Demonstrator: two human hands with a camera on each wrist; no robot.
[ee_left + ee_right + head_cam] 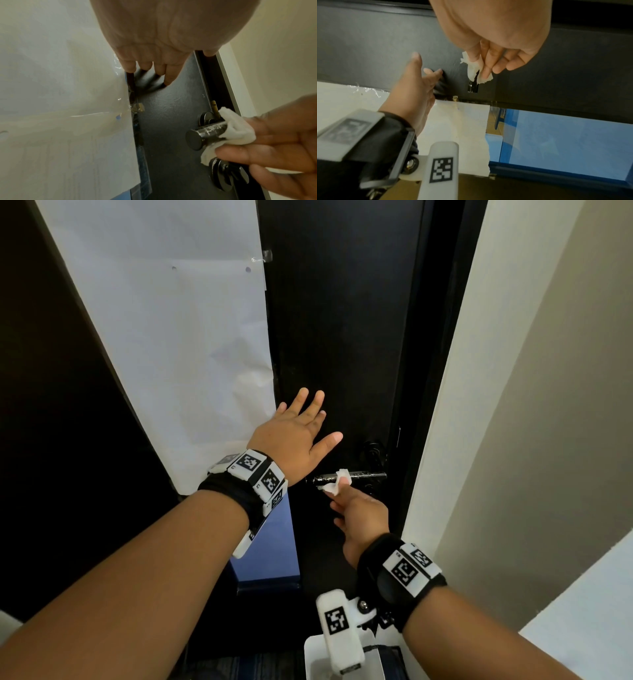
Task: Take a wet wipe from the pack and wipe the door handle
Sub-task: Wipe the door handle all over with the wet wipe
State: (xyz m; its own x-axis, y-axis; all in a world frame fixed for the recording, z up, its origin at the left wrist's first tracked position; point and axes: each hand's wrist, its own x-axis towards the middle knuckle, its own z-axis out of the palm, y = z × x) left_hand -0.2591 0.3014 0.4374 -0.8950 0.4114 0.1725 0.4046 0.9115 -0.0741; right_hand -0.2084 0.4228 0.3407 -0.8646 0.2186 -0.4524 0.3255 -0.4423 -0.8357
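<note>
Head view shows my right hand [359,510] pinching the wet wipe [337,482] around the door handle [356,476], my left hand [294,436] flat on the door [342,337]; next I rub along it.

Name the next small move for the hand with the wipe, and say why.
Probably slide the wet wipe along the door handle toward its free end. The right hand pinches it mid-lever, so the tip looks unwiped, while the left hand lies flat on the door.
</note>
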